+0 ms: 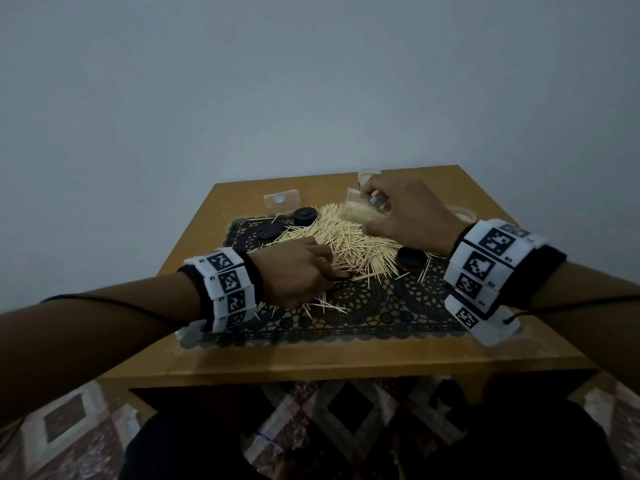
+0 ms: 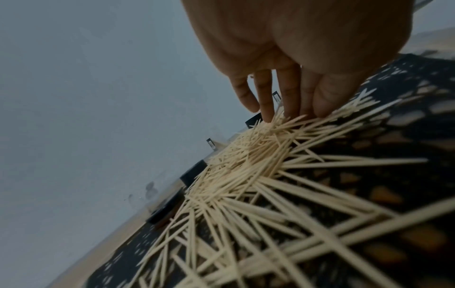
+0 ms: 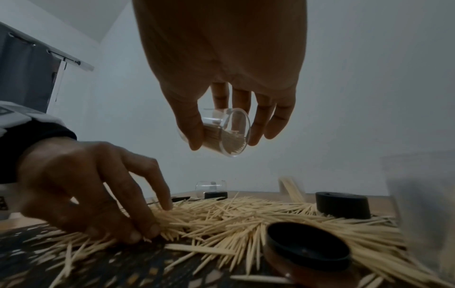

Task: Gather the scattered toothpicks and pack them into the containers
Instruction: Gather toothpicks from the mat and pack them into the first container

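A heap of pale wooden toothpicks (image 1: 349,244) (image 2: 246,155) (image 3: 246,214) lies on a black lace mat (image 1: 381,306). My left hand (image 1: 329,275) (image 2: 295,115) (image 3: 147,230) is down at the heap's near-left edge, fingers and thumb curled and pinching a bunch of toothpicks. My right hand (image 1: 367,209) (image 3: 225,140) is raised over the far side of the heap. It grips a small clear container (image 1: 356,213) (image 3: 234,136), tilted on its side and partly filled with toothpicks, its open mouth facing left.
The mat lies on a small wooden table (image 1: 311,358) against a wall. Black lids sit at the far left (image 1: 304,215) (image 1: 268,232) and near right (image 1: 411,259) (image 3: 307,247). Other clear containers stand or lie at the back (image 1: 282,200) (image 1: 369,173) (image 1: 462,213).
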